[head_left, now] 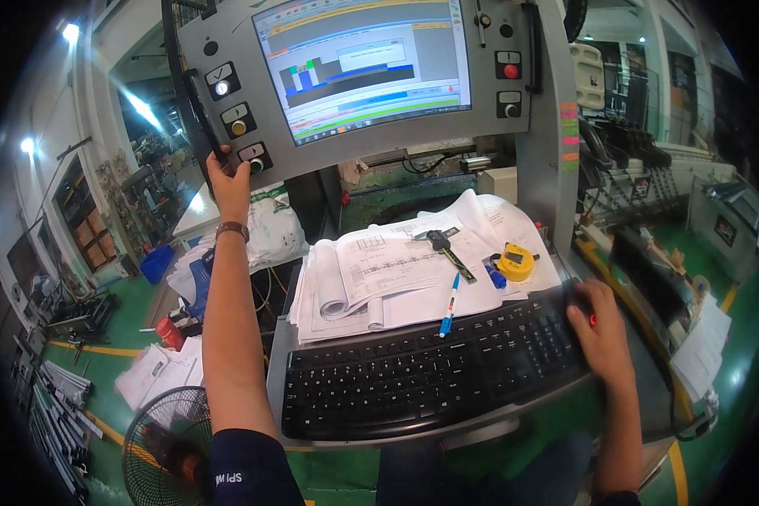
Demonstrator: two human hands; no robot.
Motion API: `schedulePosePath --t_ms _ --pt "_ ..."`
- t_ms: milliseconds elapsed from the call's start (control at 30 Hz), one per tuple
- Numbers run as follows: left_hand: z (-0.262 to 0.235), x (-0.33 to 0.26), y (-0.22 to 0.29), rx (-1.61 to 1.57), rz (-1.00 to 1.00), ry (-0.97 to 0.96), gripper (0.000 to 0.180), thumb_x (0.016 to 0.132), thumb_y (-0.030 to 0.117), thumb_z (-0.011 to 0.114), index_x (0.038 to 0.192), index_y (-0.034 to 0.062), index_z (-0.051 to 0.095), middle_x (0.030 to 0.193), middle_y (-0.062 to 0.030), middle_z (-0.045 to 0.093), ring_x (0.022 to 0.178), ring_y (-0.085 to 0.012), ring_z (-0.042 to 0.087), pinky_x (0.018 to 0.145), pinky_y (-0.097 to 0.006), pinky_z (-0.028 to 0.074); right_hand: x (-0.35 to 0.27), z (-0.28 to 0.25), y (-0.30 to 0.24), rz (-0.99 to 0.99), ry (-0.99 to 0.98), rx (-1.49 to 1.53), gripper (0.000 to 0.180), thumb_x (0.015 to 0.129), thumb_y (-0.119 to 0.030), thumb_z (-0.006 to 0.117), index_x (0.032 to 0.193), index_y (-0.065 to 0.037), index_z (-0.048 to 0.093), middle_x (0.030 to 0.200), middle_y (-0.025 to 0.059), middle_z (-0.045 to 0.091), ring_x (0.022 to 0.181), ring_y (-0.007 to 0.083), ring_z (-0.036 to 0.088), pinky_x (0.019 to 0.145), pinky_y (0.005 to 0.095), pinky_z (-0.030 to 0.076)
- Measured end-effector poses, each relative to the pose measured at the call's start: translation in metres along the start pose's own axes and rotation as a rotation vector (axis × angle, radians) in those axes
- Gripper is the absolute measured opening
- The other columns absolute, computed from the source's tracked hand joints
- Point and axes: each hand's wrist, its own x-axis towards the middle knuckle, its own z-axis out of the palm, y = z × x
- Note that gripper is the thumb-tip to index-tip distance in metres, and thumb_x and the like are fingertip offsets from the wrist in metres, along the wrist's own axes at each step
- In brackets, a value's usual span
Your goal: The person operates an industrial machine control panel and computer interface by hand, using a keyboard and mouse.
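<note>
My left hand (230, 185) is at the lower left corner of a grey control panel (354, 148). Its fingers curl round the panel's edge, and the thumb lies against a green push button (256, 164). White and yellow buttons sit above that one, beside a lit screen (363, 67). At the right end of a black keyboard (430, 371), my right hand (600, 331) is closed over a dark computer mouse (593, 319), mostly hidden under it; a red spot shows between the fingers.
Behind the keyboard lie printed drawings (371, 270), a digital caliper (447, 253), a yellow tape measure (516, 262) and a blue-white marker (450, 308). A red emergency button (511, 72) is on the panel's right. A black fan (169, 447) stands lower left, near metal bars (59, 413).
</note>
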Motion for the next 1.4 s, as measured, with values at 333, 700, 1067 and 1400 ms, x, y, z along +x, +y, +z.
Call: schedulePosePath --t_ms 333,700,1067,1400 --pt "0.000 0.001 -0.001 0.000 0.001 -0.003 0.051 0.096 0.006 0.074 0.143 0.0092 0.056 0.126 -0.0104 0.071 0.116 -0.0195 0.071 0.100 -0.035 0.055 -0.001 0.002 0.005 -0.052 0.013 -0.061 0.048 0.102 -0.024 0.074 0.144 -0.003 0.064 0.157 0.0201 0.057 0.137 0.0438 0.064 0.110 0.0482 0.054" --pt "0.001 -0.001 0.004 0.033 -0.002 0.006 0.051 0.097 0.006 0.073 0.145 0.0089 0.055 0.128 -0.0103 0.069 0.119 -0.0203 0.070 0.102 -0.035 0.055 -0.003 0.000 0.007 -0.077 0.065 -0.007 0.047 0.088 -0.015 0.074 0.133 -0.002 0.069 0.146 0.0183 0.067 0.129 0.0426 0.070 0.109 0.0458 0.055" --pt "0.001 -0.003 0.007 0.062 0.010 0.007 0.050 0.097 0.006 0.074 0.144 0.0097 0.056 0.127 -0.0103 0.071 0.118 -0.0202 0.071 0.102 -0.035 0.055 -0.002 0.001 0.009 -0.090 0.093 0.037 0.043 0.085 -0.014 0.070 0.126 0.000 0.072 0.139 0.0191 0.070 0.125 0.0403 0.072 0.109 0.0436 0.055" --pt "-0.001 -0.001 0.002 0.065 0.039 0.012 0.053 0.095 0.006 0.075 0.145 0.0094 0.055 0.127 -0.0108 0.070 0.115 -0.0197 0.071 0.099 -0.034 0.056 -0.003 0.001 0.006 -0.105 0.108 0.029 0.045 0.086 -0.014 0.068 0.129 0.000 0.070 0.138 0.0190 0.070 0.125 0.0404 0.072 0.110 0.0439 0.054"
